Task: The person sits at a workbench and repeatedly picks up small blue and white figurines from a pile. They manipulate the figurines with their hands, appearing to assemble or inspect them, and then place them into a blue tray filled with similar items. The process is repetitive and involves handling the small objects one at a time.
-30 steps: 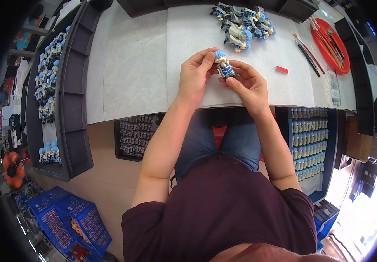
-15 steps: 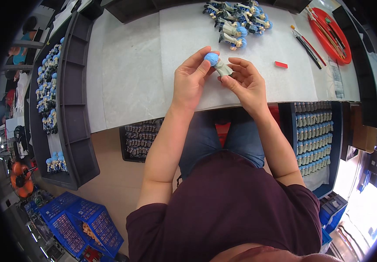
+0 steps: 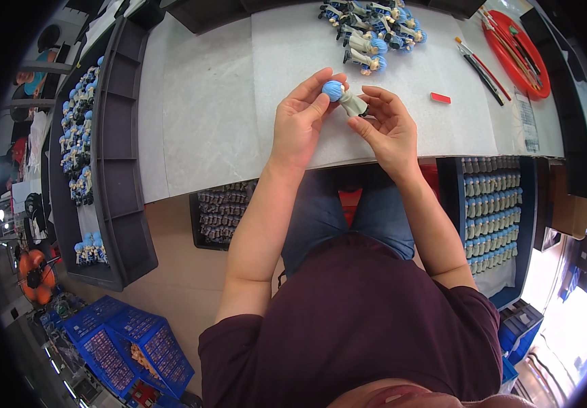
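Between my two hands, above the near part of the white table, is a small figurine [image 3: 352, 103] with blue hair and a pale grey-green coat. My left hand [image 3: 300, 119] pinches it by the head, thumb on the hair. The fingers of my right hand [image 3: 390, 126] are curled around the lower end of the coat, thumb underneath, by the dark feet. Beyond my hands a heap of similar figurines [image 3: 365, 42] lies on the table. A small red block [image 3: 441, 98] rests to the right of my right hand.
At the far right, a red oval tray [image 3: 545, 87] holds brushes; loose brushes [image 3: 484, 78] lie beside it. Black crates with figurines [image 3: 124, 122] stand along the left. Below the table edge are a dark tray [image 3: 201, 243] and a blue-edged tray with rows of figurines [image 3: 526, 224].
The figurine has turned slightly in my hands, so more of its coat and its dark feet show. My right-hand fingers have shifted a little around its lower end.
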A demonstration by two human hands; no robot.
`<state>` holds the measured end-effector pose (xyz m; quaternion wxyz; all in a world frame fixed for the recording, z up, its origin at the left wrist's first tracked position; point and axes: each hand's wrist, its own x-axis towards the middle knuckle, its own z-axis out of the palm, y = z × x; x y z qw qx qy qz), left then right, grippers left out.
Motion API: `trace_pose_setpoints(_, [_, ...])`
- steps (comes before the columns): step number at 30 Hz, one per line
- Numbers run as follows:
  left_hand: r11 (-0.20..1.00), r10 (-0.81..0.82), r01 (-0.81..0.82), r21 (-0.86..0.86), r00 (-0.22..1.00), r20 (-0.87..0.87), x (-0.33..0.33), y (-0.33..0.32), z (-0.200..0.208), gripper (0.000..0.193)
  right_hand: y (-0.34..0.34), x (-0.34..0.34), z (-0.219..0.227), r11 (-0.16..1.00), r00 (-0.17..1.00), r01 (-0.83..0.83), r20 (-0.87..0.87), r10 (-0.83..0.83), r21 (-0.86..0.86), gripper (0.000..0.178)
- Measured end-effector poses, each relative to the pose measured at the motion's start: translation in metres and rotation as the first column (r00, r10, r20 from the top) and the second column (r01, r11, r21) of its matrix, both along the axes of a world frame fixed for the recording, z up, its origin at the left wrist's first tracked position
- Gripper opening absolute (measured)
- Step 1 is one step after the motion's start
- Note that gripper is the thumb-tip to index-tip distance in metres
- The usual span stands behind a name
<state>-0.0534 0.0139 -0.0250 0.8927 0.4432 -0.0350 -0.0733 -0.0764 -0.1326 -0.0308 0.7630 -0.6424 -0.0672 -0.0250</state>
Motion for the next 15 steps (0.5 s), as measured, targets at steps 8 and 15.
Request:
trace_pose_setpoints(8, [0.992,0.026,-0.026,0.121,1.0,-0.001,-0.0031,-0.0037,0.0048,0.03,0.0014,-0.0012,-0.0029,0.999,0.996,0.04,0.081,-0.037,-0.033,0.052])
trace_pose_setpoints(15, [0.997,0.012,-0.013,0.073,1.0,0.019,-0.0023,-0.0009,0.0024,0.032,0.0014,-0.0005,-0.0062,0.999,0.997,0.039,0.072,-0.038,-0.012,0.054])
